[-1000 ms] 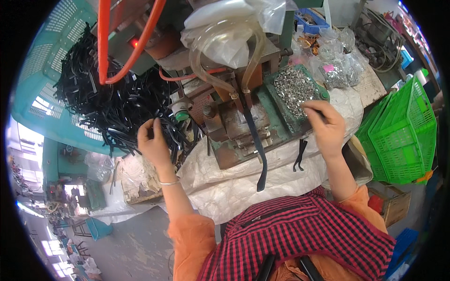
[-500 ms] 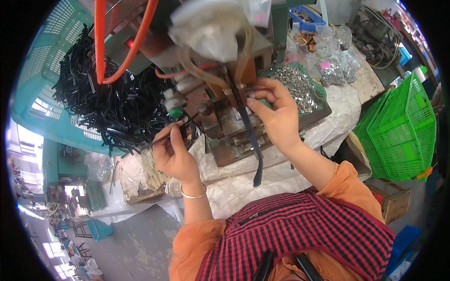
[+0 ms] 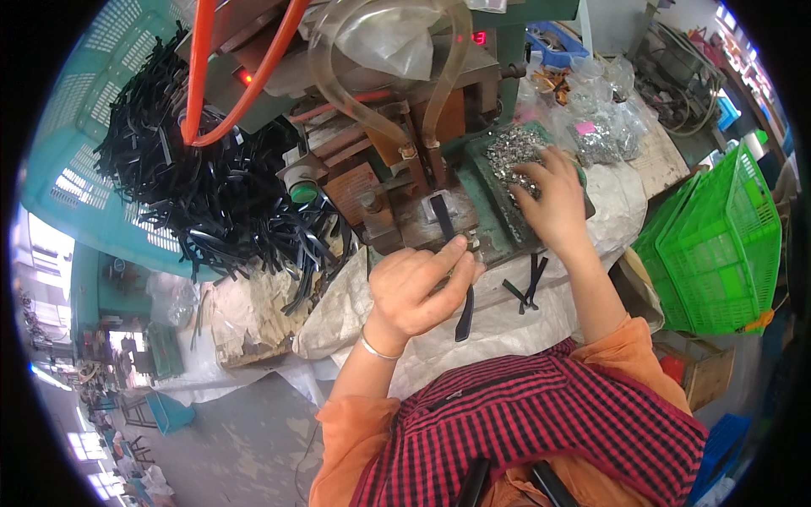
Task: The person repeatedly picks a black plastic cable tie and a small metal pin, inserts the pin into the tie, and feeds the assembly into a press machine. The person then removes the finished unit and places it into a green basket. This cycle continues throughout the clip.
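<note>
My left hand [image 3: 422, 291] is closed, pinching a black eyeglass temple [image 3: 463, 319] between thumb and fingers. The temple's upper end rests on a small pale metal block [image 3: 439, 205] beneath the machine's two copper-coloured jaws [image 3: 427, 167], and its bent tip hangs toward me below the hand. My right hand [image 3: 553, 203] is over a green tray [image 3: 505, 215] to the right, thumb and fingers apart, fingertips at the small silvery metal pieces [image 3: 515, 150]. Whether a piece is between those fingertips cannot be made out.
A large heap of black temples [image 3: 211, 186] lies in a turquoise basket [image 3: 72, 177] at left. Several loose temples [image 3: 530, 283] lie on the white cloth [image 3: 507, 321]. Clear hoses [image 3: 456, 76] and an orange hose [image 3: 196, 76] hang from the machine. Green crates [image 3: 718, 245] stand at right.
My right hand has left the temple at the machine and moved right to the tray. My left hand, earlier pinching a dark strip near the heap, has moved right onto the temple under the machine.
</note>
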Tool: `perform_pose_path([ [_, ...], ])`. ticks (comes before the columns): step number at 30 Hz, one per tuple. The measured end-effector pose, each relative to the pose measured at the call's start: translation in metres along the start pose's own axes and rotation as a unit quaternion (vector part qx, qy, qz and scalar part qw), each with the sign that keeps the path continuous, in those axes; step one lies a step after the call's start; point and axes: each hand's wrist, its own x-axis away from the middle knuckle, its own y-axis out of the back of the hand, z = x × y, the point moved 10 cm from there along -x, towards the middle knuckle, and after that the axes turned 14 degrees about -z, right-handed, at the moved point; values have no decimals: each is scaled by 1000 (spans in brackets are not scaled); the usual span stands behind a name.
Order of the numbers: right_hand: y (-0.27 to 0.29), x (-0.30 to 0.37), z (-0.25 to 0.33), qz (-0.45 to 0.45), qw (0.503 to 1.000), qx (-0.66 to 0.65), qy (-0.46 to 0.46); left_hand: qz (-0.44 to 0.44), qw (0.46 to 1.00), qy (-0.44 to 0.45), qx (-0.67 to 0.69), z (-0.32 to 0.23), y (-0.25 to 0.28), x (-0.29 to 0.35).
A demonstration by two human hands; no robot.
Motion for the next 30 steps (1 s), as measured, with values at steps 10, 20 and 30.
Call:
perform_pose_path([
  [10,-1,5,-18,-70,997,15,27,30,997,77,3,-2,3,-5],
  [20,22,6,-27,-139,985,-88,-53,-246,866,330,-284,63,171,9],
  [30,34,23,-48,-126,972,-121,-160,127,728,406,-538,234,124,182],
])
